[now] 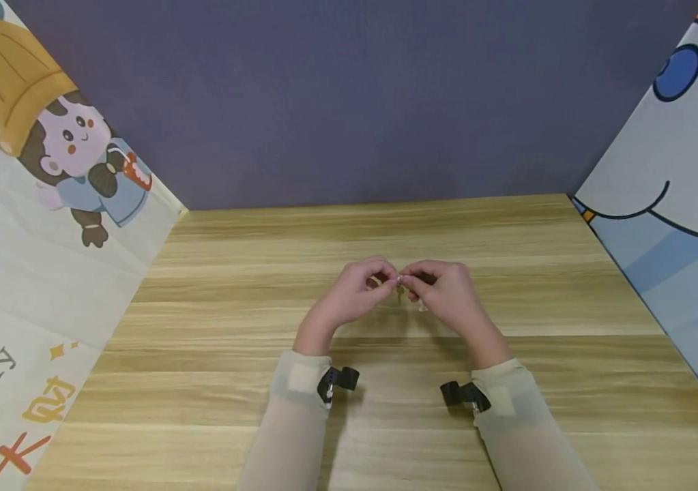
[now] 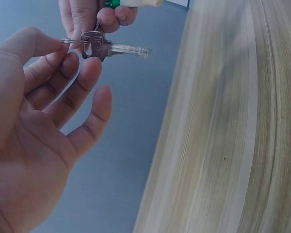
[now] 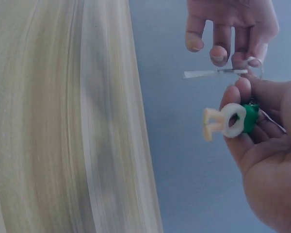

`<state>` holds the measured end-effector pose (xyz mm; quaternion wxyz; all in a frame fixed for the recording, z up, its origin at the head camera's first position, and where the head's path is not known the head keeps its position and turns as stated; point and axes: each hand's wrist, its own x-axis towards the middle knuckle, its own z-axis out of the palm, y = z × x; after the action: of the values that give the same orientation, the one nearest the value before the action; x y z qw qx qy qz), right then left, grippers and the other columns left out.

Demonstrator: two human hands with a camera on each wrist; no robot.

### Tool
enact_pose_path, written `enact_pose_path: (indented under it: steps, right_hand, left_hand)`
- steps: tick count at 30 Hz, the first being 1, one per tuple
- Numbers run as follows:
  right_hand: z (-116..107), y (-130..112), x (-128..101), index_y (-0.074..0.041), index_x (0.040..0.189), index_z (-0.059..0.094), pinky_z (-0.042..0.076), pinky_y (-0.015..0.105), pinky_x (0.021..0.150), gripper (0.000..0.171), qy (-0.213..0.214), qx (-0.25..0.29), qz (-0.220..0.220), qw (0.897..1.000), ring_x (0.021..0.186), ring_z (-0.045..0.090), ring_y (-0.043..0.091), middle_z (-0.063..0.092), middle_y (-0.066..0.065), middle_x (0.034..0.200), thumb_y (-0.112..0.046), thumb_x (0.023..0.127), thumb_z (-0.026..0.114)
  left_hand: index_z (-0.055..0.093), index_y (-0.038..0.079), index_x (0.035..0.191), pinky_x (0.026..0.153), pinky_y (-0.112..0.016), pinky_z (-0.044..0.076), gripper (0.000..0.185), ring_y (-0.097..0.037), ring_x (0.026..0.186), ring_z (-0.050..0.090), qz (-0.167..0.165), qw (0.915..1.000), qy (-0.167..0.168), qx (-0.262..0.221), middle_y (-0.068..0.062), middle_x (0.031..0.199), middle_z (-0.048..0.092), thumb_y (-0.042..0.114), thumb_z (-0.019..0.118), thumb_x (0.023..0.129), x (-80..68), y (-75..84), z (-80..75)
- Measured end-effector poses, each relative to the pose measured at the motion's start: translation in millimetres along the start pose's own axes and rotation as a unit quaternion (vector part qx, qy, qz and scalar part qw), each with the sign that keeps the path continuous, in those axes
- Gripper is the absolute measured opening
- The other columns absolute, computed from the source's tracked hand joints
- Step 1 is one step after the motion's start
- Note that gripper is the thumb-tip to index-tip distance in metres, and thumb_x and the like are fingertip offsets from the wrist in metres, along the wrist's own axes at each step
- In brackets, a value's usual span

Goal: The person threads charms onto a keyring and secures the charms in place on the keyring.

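Both hands meet above the middle of the wooden table. My left hand (image 1: 357,293) pinches a thin metal key ring (image 2: 72,41) between thumb and forefinger, its other fingers loosely bent. A silver key (image 2: 98,46) hangs on that ring, its blade pointing down toward the table. My right hand (image 1: 449,293) pinches the other side of the ring with thumb and forefinger, close to the key's head. Against the right fingers lies a small figure charm (image 3: 233,120) with a green top, a white ring-shaped middle and pale legs. The fingertips partly hide the ring.
The wood-grained tabletop (image 1: 263,402) spreads around both arms. A dark blue-grey panel (image 1: 361,102) stands along the back edge. Cartoon-printed sheets (image 1: 29,273) flank the table on both sides. Each wrist carries a small black camera (image 1: 342,378) on a strap.
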<state>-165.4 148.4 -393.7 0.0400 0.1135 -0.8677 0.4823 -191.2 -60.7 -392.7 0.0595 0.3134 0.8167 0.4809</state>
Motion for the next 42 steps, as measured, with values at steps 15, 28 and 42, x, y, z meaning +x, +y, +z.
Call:
enact_pose_path:
  steps: [15, 28, 42]
  right_hand:
    - [-7.1, -1.1, 2.8, -0.008, 0.129, 0.077, 0.064, 0.028, 0.071, 0.027, -0.016, 0.029, 0.05, 0.998, 0.089, 0.08, 0.026, 0.081, 0.016, 0.11, -0.017, 0.106, 0.068]
    - [-4.4, -0.1, -0.8, -0.014, 0.113, 0.081, 0.061, 0.035, 0.079, 0.019, -0.034, 0.027, 0.016, 0.999, 0.09, 0.073, 0.021, 0.081, 0.007, 0.101, -0.028, 0.104, 0.071]
    - [-2.4, 2.2, -0.3, -0.01, 0.11, 0.083, 0.06, 0.025, 0.079, 0.017, -0.057, 0.064, -0.009, 0.996, 0.091, 0.075, 0.016, 0.082, 0.009, 0.108, -0.023, 0.101, 0.075]
  left_hand:
    - [0.073, 0.006, 0.106, 0.087, -0.03, 0.061, 0.013, -0.025, 0.099, 0.072, -0.051, 0.9978, -0.036, -0.022, -0.017, 0.109, 0.075, 0.012, 0.061, 0.105, -5.2, 1.1, -6.6]
    - [0.072, 0.002, 0.104, 0.08, -0.025, 0.057, 0.014, -0.015, 0.09, 0.067, -0.053, 0.9977, -0.029, -0.033, -0.019, 0.106, 0.075, 0.01, 0.062, 0.1, -6.2, 1.0, -7.0]
    - [0.073, -0.001, 0.11, 0.08, -0.025, 0.057, 0.018, -0.014, 0.09, 0.066, -0.051, 0.9973, -0.043, -0.029, -0.021, 0.108, 0.075, 0.013, 0.063, 0.105, -7.4, -0.6, -7.5]
